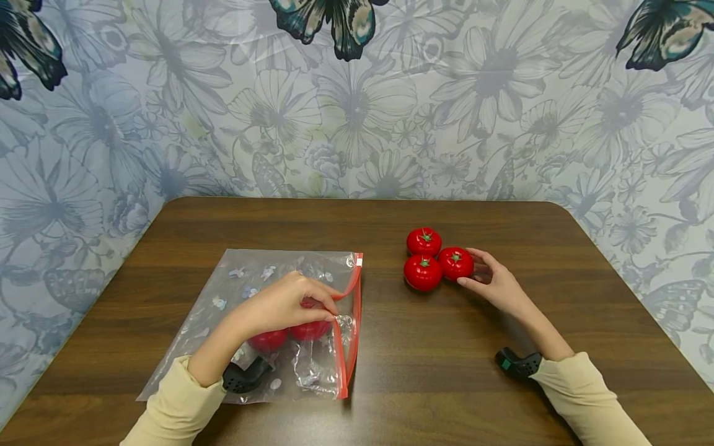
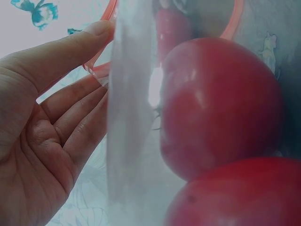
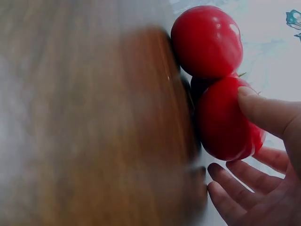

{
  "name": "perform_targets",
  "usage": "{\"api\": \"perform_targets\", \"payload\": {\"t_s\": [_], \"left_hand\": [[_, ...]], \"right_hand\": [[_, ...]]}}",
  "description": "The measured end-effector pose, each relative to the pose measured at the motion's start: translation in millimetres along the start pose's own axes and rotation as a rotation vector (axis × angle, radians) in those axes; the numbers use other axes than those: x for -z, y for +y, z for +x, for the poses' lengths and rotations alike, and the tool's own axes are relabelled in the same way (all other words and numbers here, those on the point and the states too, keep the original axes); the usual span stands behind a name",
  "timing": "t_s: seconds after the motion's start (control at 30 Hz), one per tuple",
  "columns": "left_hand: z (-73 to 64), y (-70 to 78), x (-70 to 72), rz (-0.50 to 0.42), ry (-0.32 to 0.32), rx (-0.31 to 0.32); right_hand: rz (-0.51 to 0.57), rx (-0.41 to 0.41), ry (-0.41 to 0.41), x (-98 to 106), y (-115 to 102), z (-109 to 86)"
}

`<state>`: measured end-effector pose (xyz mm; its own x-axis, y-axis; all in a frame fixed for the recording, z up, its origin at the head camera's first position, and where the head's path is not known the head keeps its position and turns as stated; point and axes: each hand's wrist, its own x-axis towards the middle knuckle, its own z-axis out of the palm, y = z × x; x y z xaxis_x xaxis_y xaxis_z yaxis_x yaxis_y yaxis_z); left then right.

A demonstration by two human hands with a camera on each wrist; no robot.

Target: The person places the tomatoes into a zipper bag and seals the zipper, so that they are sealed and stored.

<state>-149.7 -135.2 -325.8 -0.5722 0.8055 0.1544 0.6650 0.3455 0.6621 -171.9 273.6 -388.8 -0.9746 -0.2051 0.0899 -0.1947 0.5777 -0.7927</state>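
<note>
A clear zip bag [image 1: 195,347] with a red zip edge lies flat on the table, its mouth to the right. Inside it are red tomatoes [image 2: 221,103], partly hidden by my left hand [image 1: 284,303] in the head view. That hand pinches the red zip edge between thumb and fingers, holding the mouth apart. My right hand [image 1: 499,285] has thumb and fingers around the right side of a glossy red tomato [image 1: 456,263], thumb on its skin. Two more tomatoes, a rear one [image 1: 424,241] and a front one [image 1: 422,273], sit against its left side.
The brown wooden table [image 1: 424,371] has rounded far corners. Behind it stands a wall [image 1: 357,124] with a flower and butterfly pattern. Each wrist wears a black device, such as the right one [image 1: 517,363].
</note>
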Motion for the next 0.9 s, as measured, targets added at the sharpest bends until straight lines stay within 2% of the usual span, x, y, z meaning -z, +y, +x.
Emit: {"api": "perform_targets", "payload": {"t_s": [0.47,0.9], "left_hand": [[-0.4,-3.0,-0.2,0.004,0.006,-0.029],[-1.1,-2.1,0.5,0.0,0.012,-0.026]], "right_hand": [[-0.07,-0.039,0.043,-6.4,-2.5,3.5],[-0.134,-0.004,0.099,-9.3,-1.4,4.9]]}}
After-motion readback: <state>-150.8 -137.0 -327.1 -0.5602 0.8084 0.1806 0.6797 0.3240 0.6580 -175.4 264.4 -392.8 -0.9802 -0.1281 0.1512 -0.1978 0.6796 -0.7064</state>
